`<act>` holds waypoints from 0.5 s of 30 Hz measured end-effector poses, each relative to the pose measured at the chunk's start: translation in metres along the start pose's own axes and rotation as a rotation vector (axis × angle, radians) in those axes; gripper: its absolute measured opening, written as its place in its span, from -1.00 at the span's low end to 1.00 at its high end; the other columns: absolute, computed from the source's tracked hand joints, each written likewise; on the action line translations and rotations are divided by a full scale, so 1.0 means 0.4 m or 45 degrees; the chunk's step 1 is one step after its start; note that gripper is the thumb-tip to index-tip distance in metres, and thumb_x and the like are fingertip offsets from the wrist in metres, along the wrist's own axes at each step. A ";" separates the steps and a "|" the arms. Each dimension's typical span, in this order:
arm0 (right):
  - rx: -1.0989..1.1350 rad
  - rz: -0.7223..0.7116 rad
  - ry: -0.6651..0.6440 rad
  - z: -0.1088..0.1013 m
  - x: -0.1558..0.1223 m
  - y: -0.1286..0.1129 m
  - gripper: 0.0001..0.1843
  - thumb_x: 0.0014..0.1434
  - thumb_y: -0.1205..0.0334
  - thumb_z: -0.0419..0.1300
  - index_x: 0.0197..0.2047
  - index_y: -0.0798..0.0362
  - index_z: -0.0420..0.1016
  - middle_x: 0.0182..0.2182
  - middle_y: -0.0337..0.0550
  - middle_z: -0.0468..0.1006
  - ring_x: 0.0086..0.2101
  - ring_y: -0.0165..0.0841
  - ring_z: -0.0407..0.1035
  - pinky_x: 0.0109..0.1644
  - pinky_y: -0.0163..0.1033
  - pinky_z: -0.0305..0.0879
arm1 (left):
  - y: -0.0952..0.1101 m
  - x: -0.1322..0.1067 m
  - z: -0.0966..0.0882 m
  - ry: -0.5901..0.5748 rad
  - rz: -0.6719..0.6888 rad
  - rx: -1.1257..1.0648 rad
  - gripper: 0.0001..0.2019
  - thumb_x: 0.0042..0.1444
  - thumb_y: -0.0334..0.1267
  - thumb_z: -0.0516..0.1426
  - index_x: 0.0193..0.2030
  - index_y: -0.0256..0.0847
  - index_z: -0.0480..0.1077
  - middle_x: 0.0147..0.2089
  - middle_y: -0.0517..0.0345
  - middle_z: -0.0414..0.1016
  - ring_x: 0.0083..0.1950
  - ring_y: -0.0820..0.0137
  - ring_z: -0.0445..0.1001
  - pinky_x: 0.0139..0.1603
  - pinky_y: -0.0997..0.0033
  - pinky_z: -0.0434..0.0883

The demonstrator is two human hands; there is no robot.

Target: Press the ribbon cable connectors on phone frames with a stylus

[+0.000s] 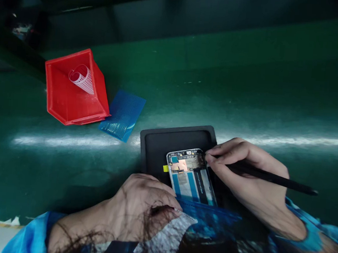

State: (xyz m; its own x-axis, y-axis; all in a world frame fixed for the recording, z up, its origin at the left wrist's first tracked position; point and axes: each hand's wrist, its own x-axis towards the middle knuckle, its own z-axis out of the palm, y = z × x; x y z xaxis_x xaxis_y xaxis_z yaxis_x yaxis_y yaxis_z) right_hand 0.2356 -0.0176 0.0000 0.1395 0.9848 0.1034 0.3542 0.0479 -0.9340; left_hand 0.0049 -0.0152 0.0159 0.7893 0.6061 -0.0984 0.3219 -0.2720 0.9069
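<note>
On the black tray (156,141): opened phone (191,175), back up | right hand (249,174) pinches black stylus (272,177), tip at phone's upper right corner | left hand (143,201) curled loosely, holding nothing visible, beside phone's lower left | red bin (72,100), blue sheet (122,115) well left of tray.

Opened phone and black stylus on the tray

The opened phone (191,175) lay flat on a black tray (159,141), circuit board, copper patch and blue strips exposed, a yellow tab at its left edge. The thin black stylus (269,176) slanted down, tip at the phone's upper right corner.
</note>
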 end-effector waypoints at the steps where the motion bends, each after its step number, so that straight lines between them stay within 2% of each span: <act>1: 0.001 -0.005 0.003 -0.001 0.000 0.000 -0.78 0.06 0.38 0.30 -0.51 -0.08 0.39 -0.44 -0.29 0.51 -0.34 -0.40 0.47 -0.28 -0.29 0.38 | 0.000 0.000 0.000 0.001 0.001 0.003 -0.92 0.19 -0.31 0.12 -0.26 -0.11 0.46 -0.29 0.32 0.63 -0.29 0.52 0.58 -0.16 0.51 0.40; 15: 0.001 -0.025 -0.009 -0.001 0.000 0.008 -0.77 0.04 0.38 0.32 -0.51 -0.10 0.40 -0.42 -0.30 0.52 -0.35 -0.37 0.45 -0.30 -0.22 0.37 | -0.003 0.002 -0.002 -0.008 0.000 0.005 -0.90 0.20 -0.29 0.12 -0.27 -0.12 0.47 -0.30 0.30 0.63 -0.29 0.51 0.58 -0.15 0.51 0.41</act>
State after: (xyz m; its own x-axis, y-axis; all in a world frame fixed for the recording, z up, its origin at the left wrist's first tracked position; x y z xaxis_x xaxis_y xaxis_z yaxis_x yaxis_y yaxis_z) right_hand 0.2372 -0.0177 -0.0029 0.1256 0.9849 0.1195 0.3560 0.0677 -0.9320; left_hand 0.0049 -0.0138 0.0148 0.7925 0.6014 -0.1013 0.3242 -0.2748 0.9052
